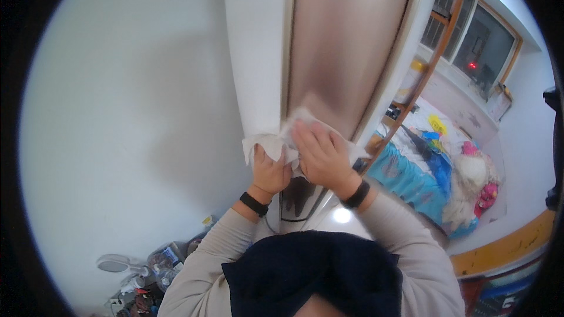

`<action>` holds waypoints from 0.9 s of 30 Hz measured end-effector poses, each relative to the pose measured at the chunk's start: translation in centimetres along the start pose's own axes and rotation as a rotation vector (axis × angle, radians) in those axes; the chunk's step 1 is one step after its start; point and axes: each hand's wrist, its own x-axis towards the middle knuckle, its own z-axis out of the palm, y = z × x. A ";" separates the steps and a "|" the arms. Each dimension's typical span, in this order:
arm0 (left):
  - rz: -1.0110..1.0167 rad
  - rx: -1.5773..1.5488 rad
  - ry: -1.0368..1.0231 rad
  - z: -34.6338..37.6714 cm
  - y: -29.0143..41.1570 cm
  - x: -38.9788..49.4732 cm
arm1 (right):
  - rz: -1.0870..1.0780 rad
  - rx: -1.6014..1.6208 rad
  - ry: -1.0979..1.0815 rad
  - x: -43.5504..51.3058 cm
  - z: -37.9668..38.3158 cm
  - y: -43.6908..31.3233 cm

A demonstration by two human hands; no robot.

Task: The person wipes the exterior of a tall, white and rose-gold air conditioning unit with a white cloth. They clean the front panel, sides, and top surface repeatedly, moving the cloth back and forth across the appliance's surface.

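Note:
In front of me rises a tall floor-standing appliance, apparently an air conditioner, with a pinkish-beige glossy front panel point(348, 26) and a white side point(257, 53). My right hand point(324, 154) lies spread over a thin white wipe point(352, 147) against the lower front panel; the wipe's upper edge is blurred. Bunched white wipe material point(266, 143) is gripped in my left hand point(269, 171) at the left front edge. Whether the two hands share one wipe, I cannot tell. A dark glossy lower section point(299, 198) shows beneath my hands.
A bare wall point(123, 97) stands on the left, with a fan-like grey item point(113, 264) and piled clutter point(165, 268) below. At right, an orange-brown post point(434, 61) stands before a bed with blue bedding point(401, 176) and soft toys point(471, 171), under a window point(480, 31).

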 end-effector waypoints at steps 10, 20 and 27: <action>-0.209 -0.071 -0.042 1.7 -0.4 -3.0 | 0.214 -0.108 0.114 5.3 -5.7 5.9; -0.136 -0.034 -0.067 -1.0 0.8 0.9 | 0.099 0.072 0.118 0.0 -2.4 3.9; 0.011 -0.004 0.144 -4.5 1.9 11.5 | 0.302 0.135 0.317 2.2 -4.9 9.6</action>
